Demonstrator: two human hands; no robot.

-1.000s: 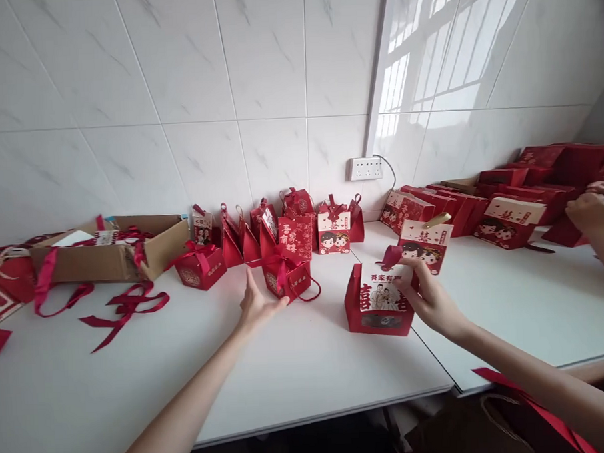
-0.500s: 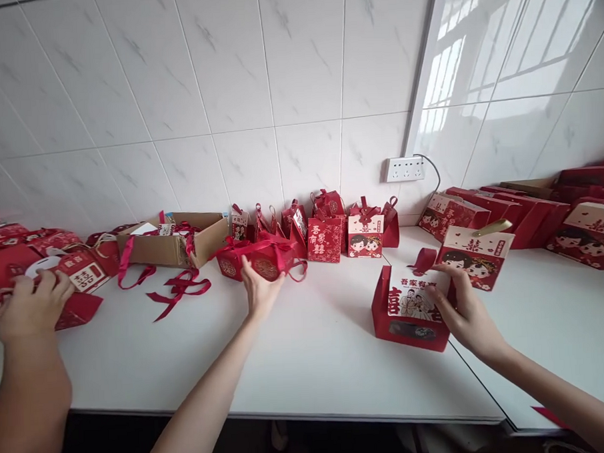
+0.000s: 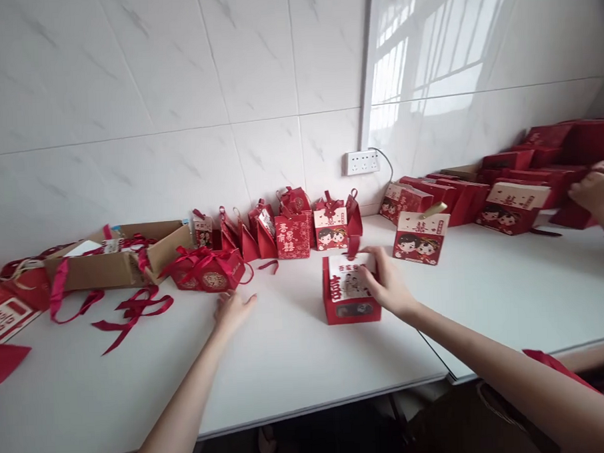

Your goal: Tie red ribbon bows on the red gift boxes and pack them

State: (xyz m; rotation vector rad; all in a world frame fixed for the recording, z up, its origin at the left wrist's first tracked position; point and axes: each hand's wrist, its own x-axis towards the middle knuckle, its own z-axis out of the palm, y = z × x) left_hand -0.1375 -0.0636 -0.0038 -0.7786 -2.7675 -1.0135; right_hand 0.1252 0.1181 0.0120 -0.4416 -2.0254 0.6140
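My left hand [image 3: 232, 308] lies flat and open on the white table [image 3: 298, 360], just in front of two ribboned red gift boxes [image 3: 208, 269], holding nothing. My right hand [image 3: 389, 286] grips the right side of a red gift box [image 3: 345, 291] with a white picture panel on top, which stands on the table. A red box with two cartoon figures [image 3: 421, 237] stands just behind and to the right of that hand.
A row of small red boxes [image 3: 292, 225] lines the tiled wall. An open cardboard box [image 3: 114, 258] and loose red ribbons [image 3: 130, 311] lie at the left. Stacked red boxes [image 3: 510, 190] fill the right, where another person's hand [image 3: 593, 192] reaches. A socket strip [image 3: 362, 162] hangs on the wall.
My left hand pushed a ribboned box back beside another, then drew away and now lies flat. My right hand stayed on the picture box. The camera swung left, then back right.
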